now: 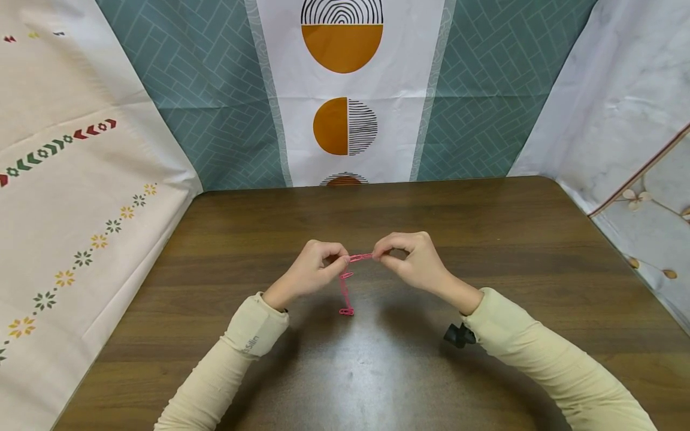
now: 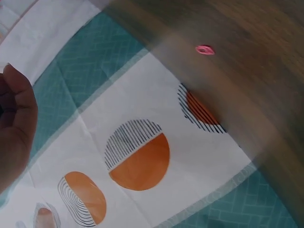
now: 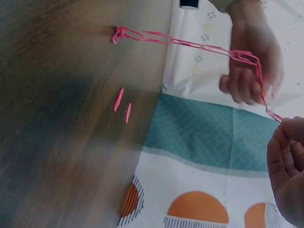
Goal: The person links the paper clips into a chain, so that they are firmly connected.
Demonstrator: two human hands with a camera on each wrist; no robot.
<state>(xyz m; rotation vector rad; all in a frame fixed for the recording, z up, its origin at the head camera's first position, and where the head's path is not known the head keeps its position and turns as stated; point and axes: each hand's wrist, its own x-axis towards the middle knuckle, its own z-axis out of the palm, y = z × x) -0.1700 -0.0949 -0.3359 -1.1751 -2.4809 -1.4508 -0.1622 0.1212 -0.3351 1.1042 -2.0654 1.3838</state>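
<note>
A chain of pink paper clips (image 3: 187,43) runs between the hands and hangs down from the left hand, its lower end bunched on the table. The left hand (image 1: 319,263) pinches the chain near the point where it bends downward. Between thumb and fingertips, the right hand (image 1: 412,260) holds the upper end, drawing that short stretch nearly level. In the right wrist view, the right hand (image 3: 290,164) grips the end link, with the left hand (image 3: 256,61) beyond it.
Two loose pink paper clips, one slender clip (image 3: 118,99) and another clip (image 3: 128,113), lie on the brown wooden table (image 1: 215,239). A patterned cloth (image 1: 226,96) hangs behind the table's far edge. A black device (image 1: 459,335) sits at the right sleeve.
</note>
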